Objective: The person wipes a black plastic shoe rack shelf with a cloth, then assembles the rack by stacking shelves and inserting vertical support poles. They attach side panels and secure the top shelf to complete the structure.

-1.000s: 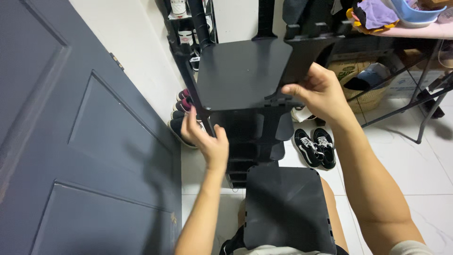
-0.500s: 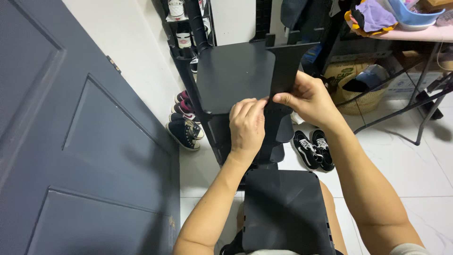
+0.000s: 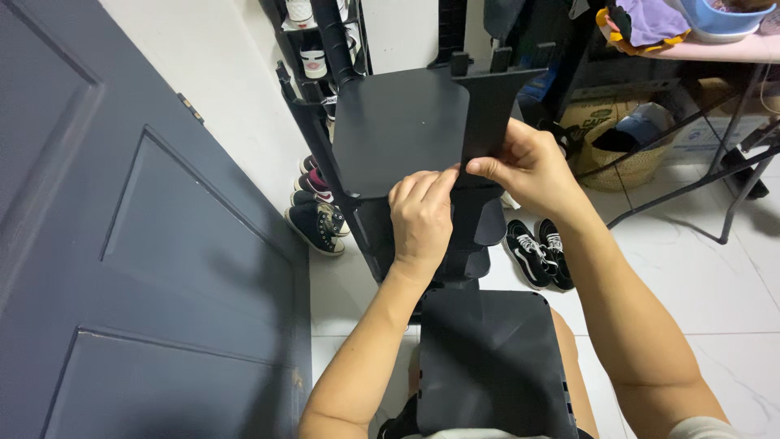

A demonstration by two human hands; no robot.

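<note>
A tall black plastic shoe rack [image 3: 370, 232] stands in front of me. Its top black shelf panel [image 3: 398, 126] lies flat. My left hand [image 3: 422, 219] presses its fingertips on the front right corner of that panel. My right hand [image 3: 528, 167] pinches the lower edge of the black side panel [image 3: 491, 110] that stands upright against the shelf's right edge. The two hands' fingertips nearly touch at the joint. Another loose black shelf panel [image 3: 487, 362] rests on my lap.
A dark grey door [image 3: 138, 260] fills the left. Several shoes [image 3: 317, 215] line the wall and a black pair of sneakers [image 3: 540, 252] sits on the white tile floor. A woven basket [image 3: 621, 150] and a pink table's metal legs [image 3: 715, 175] stand at the right.
My left hand left the rack's left post and came to the shelf's front right corner beside my right hand. The side panel swung more upright against the shelf.
</note>
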